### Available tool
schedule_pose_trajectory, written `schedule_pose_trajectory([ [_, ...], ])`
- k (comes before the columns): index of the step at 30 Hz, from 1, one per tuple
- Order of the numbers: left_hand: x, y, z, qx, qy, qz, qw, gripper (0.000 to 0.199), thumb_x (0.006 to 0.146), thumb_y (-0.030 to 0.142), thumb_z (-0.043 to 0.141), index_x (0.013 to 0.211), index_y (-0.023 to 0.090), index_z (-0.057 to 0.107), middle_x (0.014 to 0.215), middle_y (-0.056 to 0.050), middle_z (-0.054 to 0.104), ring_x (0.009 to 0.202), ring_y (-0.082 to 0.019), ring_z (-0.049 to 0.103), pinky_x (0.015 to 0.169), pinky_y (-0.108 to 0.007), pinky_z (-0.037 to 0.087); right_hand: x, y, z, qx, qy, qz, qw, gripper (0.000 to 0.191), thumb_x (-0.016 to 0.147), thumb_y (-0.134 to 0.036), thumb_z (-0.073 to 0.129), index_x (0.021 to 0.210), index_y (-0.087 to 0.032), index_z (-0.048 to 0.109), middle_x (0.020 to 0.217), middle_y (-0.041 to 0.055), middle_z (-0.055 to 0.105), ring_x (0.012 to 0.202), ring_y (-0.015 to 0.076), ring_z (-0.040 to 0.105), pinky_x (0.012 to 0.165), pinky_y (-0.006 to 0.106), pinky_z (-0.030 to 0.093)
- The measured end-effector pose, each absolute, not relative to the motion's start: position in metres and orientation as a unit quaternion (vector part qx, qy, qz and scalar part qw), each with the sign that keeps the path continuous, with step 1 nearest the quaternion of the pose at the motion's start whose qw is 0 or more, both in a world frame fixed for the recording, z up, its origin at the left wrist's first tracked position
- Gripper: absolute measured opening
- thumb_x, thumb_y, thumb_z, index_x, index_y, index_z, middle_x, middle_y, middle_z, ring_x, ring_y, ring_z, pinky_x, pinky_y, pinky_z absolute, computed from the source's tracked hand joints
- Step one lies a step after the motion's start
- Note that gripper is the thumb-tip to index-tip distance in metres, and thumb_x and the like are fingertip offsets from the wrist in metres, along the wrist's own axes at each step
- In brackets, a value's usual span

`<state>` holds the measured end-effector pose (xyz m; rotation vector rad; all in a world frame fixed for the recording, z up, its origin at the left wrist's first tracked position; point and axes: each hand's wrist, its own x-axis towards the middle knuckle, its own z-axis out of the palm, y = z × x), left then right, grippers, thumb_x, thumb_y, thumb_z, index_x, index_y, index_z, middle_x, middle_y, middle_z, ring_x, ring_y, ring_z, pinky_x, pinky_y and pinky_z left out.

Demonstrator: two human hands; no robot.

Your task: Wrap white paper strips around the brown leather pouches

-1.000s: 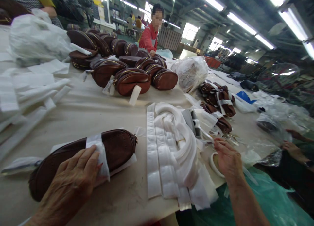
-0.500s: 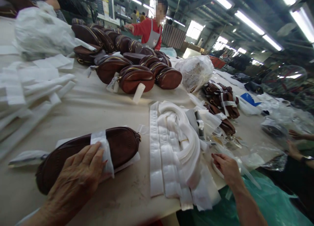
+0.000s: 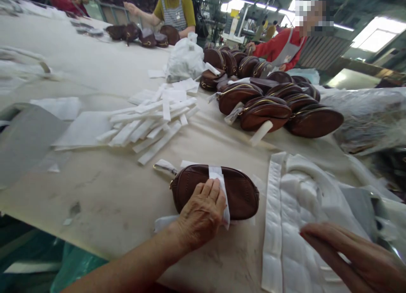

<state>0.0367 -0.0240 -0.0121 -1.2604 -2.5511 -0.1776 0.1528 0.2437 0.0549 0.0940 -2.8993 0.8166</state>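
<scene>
A brown leather pouch [image 3: 239, 195] lies on the table in front of me, a white strip [image 3: 216, 172] wrapped across its middle. Bent over the strip, the fingers of my left hand [image 3: 203, 210] press together and hold the pouch down; the thumb is mostly hidden. A wrapped zipper pull [image 3: 165, 166] sticks out at the pouch's left end. My right hand [image 3: 352, 250], slightly blurred, hovers over the bundled white padding strips [image 3: 293, 216] at lower right. Its fingers are stretched out, and I see nothing held in them.
Several finished brown pouches [image 3: 264, 115] are heaped at the back right, near a plastic-wrapped bundle [image 3: 371, 115]. Loose white strips [image 3: 152, 132] lie left of centre. A white plastic bag [image 3: 185, 60] stands behind them. Co-workers in red [image 3: 279, 47] and yellow [image 3: 187, 9] sleeves are across the table.
The view has swung left, so the table's left side now shows. My left hand stays on the strapped pouch. My right hand has left its pinch beside the padding strips and straightened its fingers above them.
</scene>
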Motion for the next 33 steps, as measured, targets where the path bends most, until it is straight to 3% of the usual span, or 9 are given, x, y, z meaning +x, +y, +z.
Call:
schedule_pose_trajectory([
  [2, 0.038, -0.024, -0.013, -0.435, -0.887, -0.070, 0.142, 0.035, 0.089, 0.022, 0.044, 0.118, 0.003, 0.051, 0.128, -0.021, 0.053, 0.116, -0.033, 0.052, 0.094, -0.044, 0.042, 0.096, 0.212, 0.075, 0.187, -0.955, 0.229, 0.014, 0.019, 0.090, -0.027, 0.049, 0.083, -0.024, 0.066, 0.067, 0.0017, 0.063, 0.058, 0.0128, 0.057, 0.053, 0.022, 0.043],
  [4, 0.039, -0.025, -0.013, -0.432, -0.887, -0.079, 0.144, 0.036, 0.090, 0.022, 0.042, 0.120, 0.003, 0.050, 0.129, -0.021, 0.053, 0.116, -0.032, 0.052, 0.094, -0.044, 0.041, 0.047, 0.189, 0.081, 0.283, -0.944, 0.168, -0.005, 0.026, 0.093, -0.022, 0.042, 0.076, -0.019, 0.061, 0.063, 0.0011, 0.056, 0.056, 0.0115, 0.051, 0.054, 0.023, 0.037],
  [9, 0.039, -0.026, -0.015, -0.429, -0.884, -0.096, 0.161, 0.037, 0.092, 0.022, 0.037, 0.120, 0.003, 0.052, 0.127, -0.019, 0.054, 0.116, -0.031, 0.052, 0.094, -0.043, 0.039, -0.023, 0.166, 0.060, 0.375, -0.921, 0.068, -0.087, 0.026, 0.091, -0.016, 0.042, 0.069, -0.018, 0.055, 0.063, -0.0004, 0.050, 0.057, 0.0102, 0.043, 0.055, 0.023, 0.028],
  [20, 0.036, -0.026, -0.018, -0.430, -0.878, -0.120, 0.175, 0.038, 0.090, 0.020, 0.034, 0.116, 0.003, 0.055, 0.125, -0.021, 0.056, 0.117, -0.034, 0.052, 0.093, -0.043, 0.040, -0.060, 0.146, 0.041, 0.366, -0.906, 0.018, -0.211, 0.021, 0.088, -0.013, 0.046, 0.075, -0.018, 0.063, 0.070, 0.0019, 0.058, 0.062, 0.0114, 0.049, 0.057, 0.023, 0.028],
  [26, 0.038, -0.025, -0.020, -0.424, -0.880, -0.125, 0.174, 0.039, 0.090, 0.020, 0.035, 0.118, 0.003, 0.054, 0.126, -0.020, 0.055, 0.118, -0.034, 0.051, 0.094, -0.043, 0.040, -0.083, 0.134, 0.046, 0.270, -0.910, 0.050, -0.310, 0.012, 0.081, -0.023, 0.058, 0.084, -0.020, 0.069, 0.071, 0.0013, 0.067, 0.066, 0.0132, 0.058, 0.060, 0.022, 0.034],
  [30, 0.039, -0.025, -0.021, -0.426, -0.879, -0.124, 0.173, 0.038, 0.090, 0.021, 0.036, 0.118, 0.003, 0.055, 0.126, -0.021, 0.055, 0.118, -0.034, 0.051, 0.095, -0.043, 0.040, -0.101, 0.134, 0.037, 0.195, -0.919, 0.074, -0.334, 0.039, 0.064, -0.035, 0.075, 0.097, -0.017, 0.066, 0.065, -0.0014, 0.063, 0.060, 0.0134, 0.053, 0.055, 0.022, 0.034],
  [33, 0.037, -0.026, -0.021, -0.427, -0.879, -0.124, 0.174, 0.039, 0.089, 0.020, 0.036, 0.118, 0.002, 0.054, 0.125, -0.021, 0.055, 0.116, -0.033, 0.052, 0.094, -0.043, 0.040, -0.109, 0.143, 0.023, 0.177, -0.900, 0.160, -0.365, 0.037, 0.059, -0.038, 0.076, 0.088, -0.017, 0.066, 0.059, -0.0055, 0.056, 0.056, 0.0108, 0.048, 0.052, 0.022, 0.032],
])
